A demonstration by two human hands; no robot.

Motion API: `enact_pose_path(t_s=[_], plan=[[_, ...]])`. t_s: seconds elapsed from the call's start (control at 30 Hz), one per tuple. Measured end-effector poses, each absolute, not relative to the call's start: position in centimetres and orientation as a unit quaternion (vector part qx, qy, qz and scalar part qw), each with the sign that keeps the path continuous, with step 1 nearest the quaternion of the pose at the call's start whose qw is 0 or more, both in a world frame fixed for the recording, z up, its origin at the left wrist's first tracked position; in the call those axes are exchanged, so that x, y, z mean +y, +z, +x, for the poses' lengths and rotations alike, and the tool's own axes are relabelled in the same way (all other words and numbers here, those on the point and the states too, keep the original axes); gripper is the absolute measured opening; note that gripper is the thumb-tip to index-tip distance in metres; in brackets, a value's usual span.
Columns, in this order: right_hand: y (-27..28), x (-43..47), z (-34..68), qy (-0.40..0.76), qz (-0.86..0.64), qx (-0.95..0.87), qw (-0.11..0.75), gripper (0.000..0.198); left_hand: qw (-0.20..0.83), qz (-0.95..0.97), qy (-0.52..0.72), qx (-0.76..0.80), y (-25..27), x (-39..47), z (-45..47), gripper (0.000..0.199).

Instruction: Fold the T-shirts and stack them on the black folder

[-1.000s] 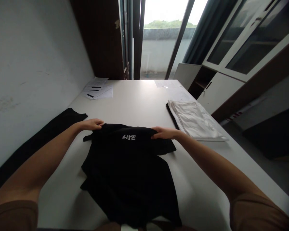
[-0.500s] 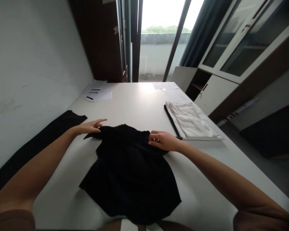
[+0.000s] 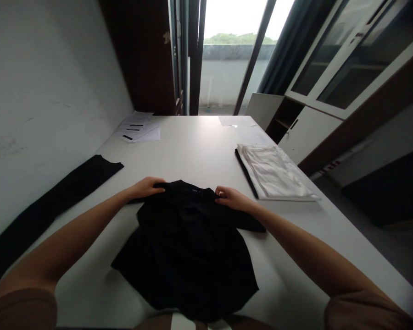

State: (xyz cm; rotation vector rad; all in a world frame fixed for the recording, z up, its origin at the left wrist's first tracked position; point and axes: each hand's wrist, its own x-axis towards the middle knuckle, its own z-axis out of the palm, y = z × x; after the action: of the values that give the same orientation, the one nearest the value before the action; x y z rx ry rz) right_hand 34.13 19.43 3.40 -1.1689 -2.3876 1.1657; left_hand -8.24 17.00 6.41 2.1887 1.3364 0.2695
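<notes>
A black shirt (image 3: 192, 247) lies spread on the white table in front of me, its collar end away from me and its hem near my body. My left hand (image 3: 149, 187) pinches the cloth at the left shoulder, beside the neckline. At the opposite shoulder my right hand (image 3: 231, 198) grips the cloth between thumb and fingers. A short sleeve sticks out under my right forearm; the left sleeve is partly hidden behind my left wrist.
Stacked folded white cloth (image 3: 271, 169) with a dark edge lies on the right side of the table (image 3: 199, 146). Along the left wall stretches a black garment (image 3: 62, 192). Papers (image 3: 141, 128) rest at the far left, more sheets (image 3: 242, 128) at the far right.
My left hand has moved right along the shoulder toward the neckline and closed on the cloth. The right sleeve now lies further out, and the collar opening shows more clearly.
</notes>
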Motion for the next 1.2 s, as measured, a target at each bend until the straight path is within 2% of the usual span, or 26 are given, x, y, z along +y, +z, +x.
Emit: enact_pose_path(t_s=[0.13,0.23,0.43,0.53,0.63,0.8,0.93,1.0,1.1,1.2], plan=[[5.2,22.6,35.0,0.448,-0.379,-0.787,0.192,0.027,0.256,0.806,0.148,0.512,7.7,19.2,-10.3,0.039],[6.5,26.0,34.7,0.427,-0.397,-0.788,0.198,0.026,0.201,0.797,0.164,0.545,8.2,22.0,-11.2,0.037],[7.7,34.5,31.4,0.204,-0.438,-0.864,0.142,0.024,0.04,0.74,0.16,0.653,7.5,28.8,-11.1,0.029],[7.1,38.1,29.3,0.078,-0.457,-0.882,0.088,0.031,0.0,0.712,0.147,0.687,6.4,31.8,-10.4,0.028],[5.8,40.7,27.4,0.026,-0.476,-0.878,0.044,0.032,-0.022,0.679,0.147,0.719,5.2,33.9,-9.3,0.029],[3.5,43.1,26.7,0.11,-0.57,-0.81,0.089,0.039,-0.057,0.631,0.156,0.757,3.4,34.4,-6.6,0.043],[2.1,43.2,30.1,0.173,-0.593,-0.78,0.098,0.045,-0.041,0.712,0.125,0.69,1.3,31.1,-3.7,0.045],[1.8,43.0,32.5,0.195,-0.596,-0.774,0.081,0.043,0.0,0.74,0.091,0.667,0.0,29.3,-2.6,0.051],[1.9,42.6,35.3,0.24,-0.595,-0.767,0.002,0.037,0.059,0.721,0.049,0.689,-1.6,27.8,-1.6,0.067],[1.9,42.4,35.9,0.221,-0.577,-0.785,-0.052,0.029,0.072,0.704,0.036,0.706,-2.4,27.9,-1.4,0.073]])
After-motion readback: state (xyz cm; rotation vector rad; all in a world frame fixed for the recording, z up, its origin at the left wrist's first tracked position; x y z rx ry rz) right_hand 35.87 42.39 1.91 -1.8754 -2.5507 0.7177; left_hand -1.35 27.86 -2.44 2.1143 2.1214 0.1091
